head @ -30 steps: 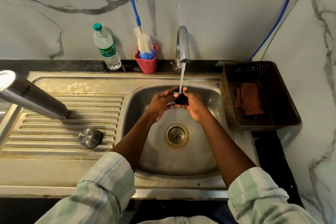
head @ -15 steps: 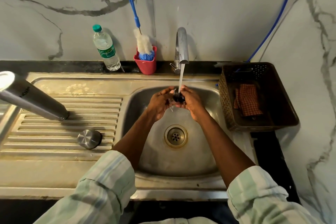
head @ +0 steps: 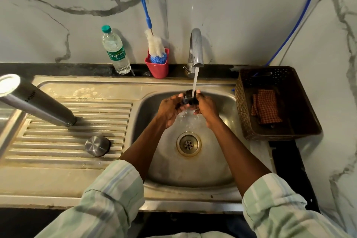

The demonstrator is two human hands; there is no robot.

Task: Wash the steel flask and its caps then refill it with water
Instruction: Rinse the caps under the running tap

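Black inner cap (head: pixel 190 97) under tap stream (head: pixel 195 79), gripped between left hand (head: pixel 170 107) and right hand (head: pixel 206 107).

The person wears a loose, long-sleeved shirt in pale mint green with broad white and faint blue-grey stripes, the left sleeve (head: pixel 108 199) and right sleeve (head: pixel 278 206) both pushed up in soft folds to about the elbow, leaving forearms and both hands bare, without rings or watch.
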